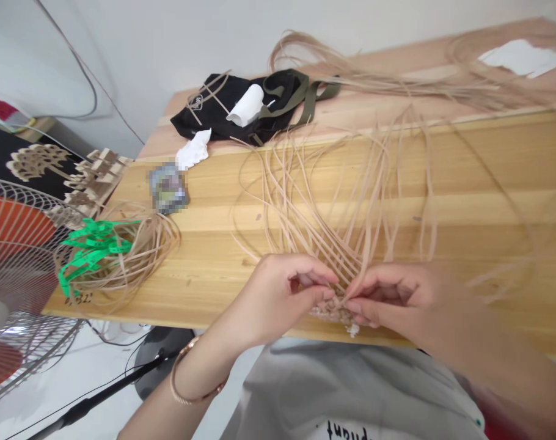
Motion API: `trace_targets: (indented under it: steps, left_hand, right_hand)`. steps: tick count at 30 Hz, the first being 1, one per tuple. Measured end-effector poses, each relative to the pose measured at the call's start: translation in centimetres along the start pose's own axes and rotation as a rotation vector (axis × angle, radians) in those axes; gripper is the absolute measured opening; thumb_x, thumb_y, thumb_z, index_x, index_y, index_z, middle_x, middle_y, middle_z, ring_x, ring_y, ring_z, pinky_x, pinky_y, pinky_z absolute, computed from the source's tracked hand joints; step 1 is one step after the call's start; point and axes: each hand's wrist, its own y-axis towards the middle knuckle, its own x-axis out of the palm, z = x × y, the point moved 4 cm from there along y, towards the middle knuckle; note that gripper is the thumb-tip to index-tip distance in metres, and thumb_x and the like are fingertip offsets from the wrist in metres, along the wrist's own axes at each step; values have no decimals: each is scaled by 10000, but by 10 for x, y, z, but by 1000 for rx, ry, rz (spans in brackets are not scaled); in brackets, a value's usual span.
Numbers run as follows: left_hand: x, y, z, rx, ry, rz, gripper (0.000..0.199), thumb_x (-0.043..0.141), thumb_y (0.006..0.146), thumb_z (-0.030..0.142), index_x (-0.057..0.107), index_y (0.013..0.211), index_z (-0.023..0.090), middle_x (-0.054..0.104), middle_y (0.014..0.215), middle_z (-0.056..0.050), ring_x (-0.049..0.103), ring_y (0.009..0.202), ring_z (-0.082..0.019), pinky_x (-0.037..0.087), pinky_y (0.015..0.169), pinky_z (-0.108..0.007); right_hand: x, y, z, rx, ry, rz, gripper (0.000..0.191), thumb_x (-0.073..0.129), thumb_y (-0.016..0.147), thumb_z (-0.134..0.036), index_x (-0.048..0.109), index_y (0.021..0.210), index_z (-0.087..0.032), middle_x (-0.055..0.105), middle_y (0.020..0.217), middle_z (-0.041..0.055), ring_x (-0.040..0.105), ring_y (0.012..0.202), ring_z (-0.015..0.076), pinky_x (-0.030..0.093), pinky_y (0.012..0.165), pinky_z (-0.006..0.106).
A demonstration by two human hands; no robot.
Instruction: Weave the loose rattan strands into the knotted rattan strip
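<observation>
A small piece of weaving (335,310) made of pale flat strips lies at the near edge of the wooden table, with its long loose strips (300,201) fanning out toward the back. My left hand (296,293) pinches a strip at the woven edge between thumb and fingertips. Just to its right, my right hand (388,293) has thumb and forefinger closed on a strip at the same edge. The two sets of fingertips are close together. My fingers partly cover the weaving, so the exact crossing of strips there is hidden.
A coiled bundle of strips (145,250) with green ties (95,244) lies at the table's left end, near a caged fan (16,263). Farther back are a black bag (218,116), a white roll (247,105), crumpled tissue (194,150) and more long strips (397,82).
</observation>
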Motion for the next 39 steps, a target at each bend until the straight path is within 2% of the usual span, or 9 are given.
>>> trace_targets:
  steps: [7,11,15,18,24,33,39]
  left_hand:
    - [1,4,-4,55,-39,-20,128,647,751,51,724,796,144,738,778,-19,652,714,-113,502,663,-210]
    - [2,5,-8,46,-111,-4,119,633,751,58,716,788,136,701,746,-18,614,684,-109,480,641,-218]
    - [2,5,-10,10,-172,-7,103,626,741,73,714,751,125,664,714,-21,585,659,-108,453,622,-232]
    - [1,6,-12,-26,-231,-33,51,682,711,114,719,746,117,667,700,-27,591,653,-113,462,624,-237]
    - [1,7,-15,-48,-295,-69,104,771,641,132,729,735,114,681,710,-30,611,647,-109,484,620,-226]
    - [6,10,-15,-49,-372,-50,105,782,608,108,681,638,110,669,685,-34,622,640,-129,492,611,-254]
    - [8,10,-14,-38,-398,-113,117,723,673,73,734,782,114,709,725,-40,640,677,-119,500,634,-221]
  right_hand:
    - [2,3,-1,-13,7,-9,91,636,744,-278,704,705,-232,644,557,-14,574,507,120,427,459,220]
    - [3,2,-4,-3,85,2,48,656,743,-272,677,764,-234,676,620,-5,625,583,148,471,517,239]
    - [1,-3,-5,-9,101,40,84,645,778,-318,657,781,-234,688,683,4,640,646,160,493,564,252]
    - [0,-6,-6,-27,72,70,92,614,811,-317,651,794,-235,682,683,-5,635,642,144,489,575,241]
    - [1,-3,-2,-72,100,59,118,556,867,-323,628,856,-231,715,759,11,665,697,140,521,612,227]
    - [5,-2,-1,-46,67,124,128,524,876,-328,601,829,-237,715,709,1,690,670,148,534,588,231]
    - [7,-3,-1,-58,60,161,176,505,886,-383,588,825,-240,707,679,-6,685,642,149,541,570,237]
